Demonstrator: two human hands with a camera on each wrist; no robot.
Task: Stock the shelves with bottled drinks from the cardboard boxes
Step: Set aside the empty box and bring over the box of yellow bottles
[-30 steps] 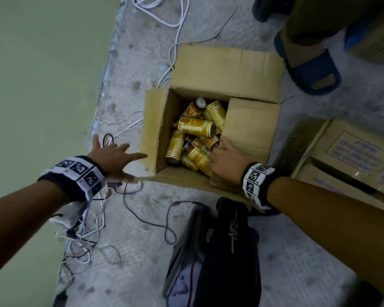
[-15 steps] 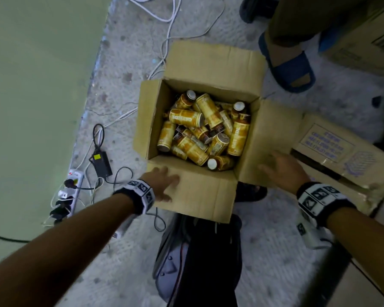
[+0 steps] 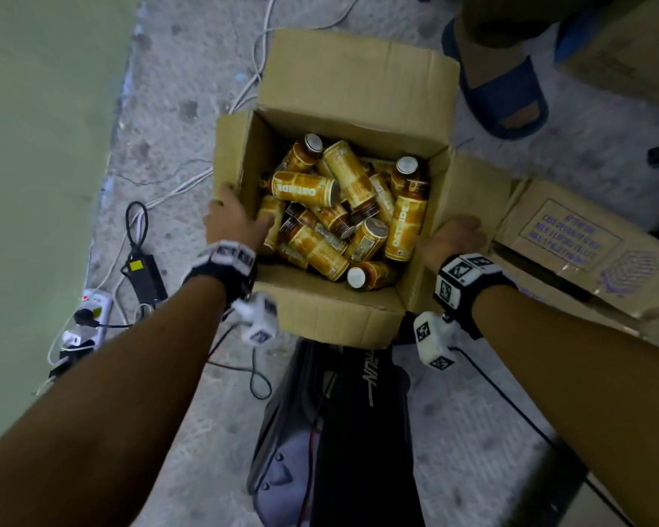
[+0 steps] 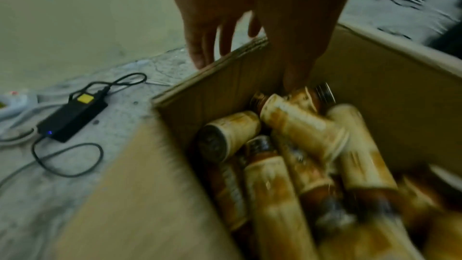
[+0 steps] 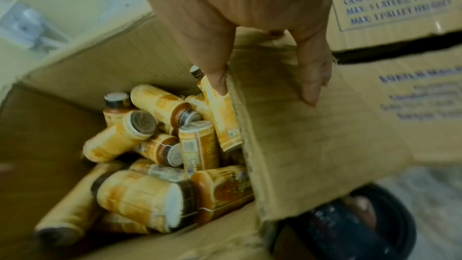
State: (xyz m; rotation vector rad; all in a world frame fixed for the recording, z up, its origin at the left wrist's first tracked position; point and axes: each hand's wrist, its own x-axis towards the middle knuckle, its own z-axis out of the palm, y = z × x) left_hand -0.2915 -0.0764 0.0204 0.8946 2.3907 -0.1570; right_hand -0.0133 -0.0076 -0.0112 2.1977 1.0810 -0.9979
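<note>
Straddling the box [image 3: 331, 317], both hands now grasp its side walls; half a second ago they hovered short of it, the left by the near flap and the right off the right flap. The left hand [image 3: 231, 218] hooks the left wall, thumb inside against a bottle, fingers [image 4: 200, 46] outside. The right hand [image 3: 451, 237] pinches the right wall, thumb [image 5: 215, 70] inside, fingers outside. Each grip is pressed onto cardboard. The bottles [image 3: 343, 214] lie jumbled inside the open box, which sits on a speckled concrete floor [image 3: 176, 119]. Left of it lie a black adapter [image 3: 143, 271], a power strip [image 3: 92, 313] and white cables. A printed carton [image 3: 586, 245] sits to the right. Beyond, a blue slipper [image 3: 506, 93] stands beside the far flap.
</note>
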